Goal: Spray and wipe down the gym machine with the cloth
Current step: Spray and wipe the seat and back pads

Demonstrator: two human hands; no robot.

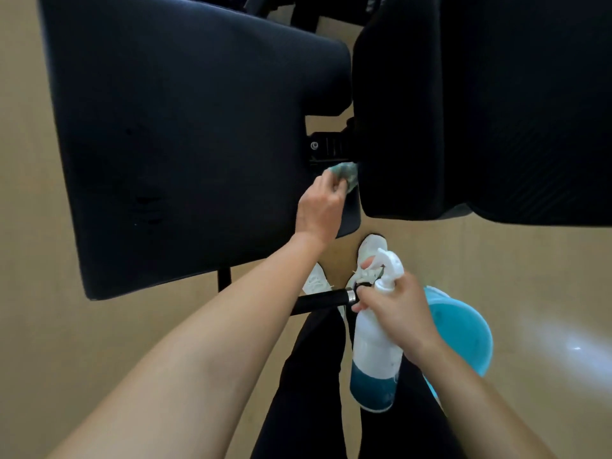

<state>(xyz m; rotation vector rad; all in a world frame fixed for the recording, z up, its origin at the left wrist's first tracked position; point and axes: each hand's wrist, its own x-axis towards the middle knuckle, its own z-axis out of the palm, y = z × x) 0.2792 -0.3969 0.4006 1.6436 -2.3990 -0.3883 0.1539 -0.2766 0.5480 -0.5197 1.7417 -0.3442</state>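
The gym machine shows two black padded parts: a large seat pad (pixel 185 137) on the left and a back pad (pixel 480 104) on the right. My left hand (pixel 319 207) is shut on a teal cloth (pixel 347 172), pressed into the gap between the pads at the seat's right edge. My right hand (pixel 394 309) grips the neck of a white spray bottle (pixel 376 352) with blue liquid in its base. The bottle hangs upright below the seat, nozzle pointing left.
A black metal bracket with a bolt (pixel 326 145) sits in the gap between the pads. A black handle bar (pixel 323 299) with a chrome end sticks out under the seat. My white shoes (pixel 369 250) stand on the tan floor (pixel 530 293). A blue bucket (pixel 463 329) is beside my right arm.
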